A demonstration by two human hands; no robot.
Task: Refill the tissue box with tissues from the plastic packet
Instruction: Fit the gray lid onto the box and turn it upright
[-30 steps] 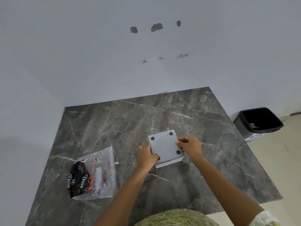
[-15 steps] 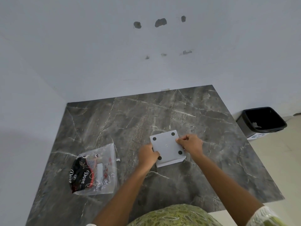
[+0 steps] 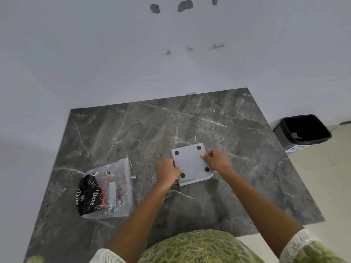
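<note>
A grey square tissue box (image 3: 191, 163) lies upside down on the dark marble table (image 3: 144, 133), its underside with black round feet facing up. My left hand (image 3: 168, 172) grips its near left edge. My right hand (image 3: 216, 160) pinches its right edge. A clear plastic packet (image 3: 106, 188) with black and red "Dove" print lies flat on the table to the left of my hands, apart from the box. The opening of the box is hidden underneath.
A black waste bin (image 3: 302, 130) stands on the floor past the table's right edge. White walls close off the table at the back and on the left. The table's near edge is by my body.
Both hands stay on the upside-down box, which has hardly shifted. My head has tipped so the table sits a bit higher in view. The packet has not moved.
</note>
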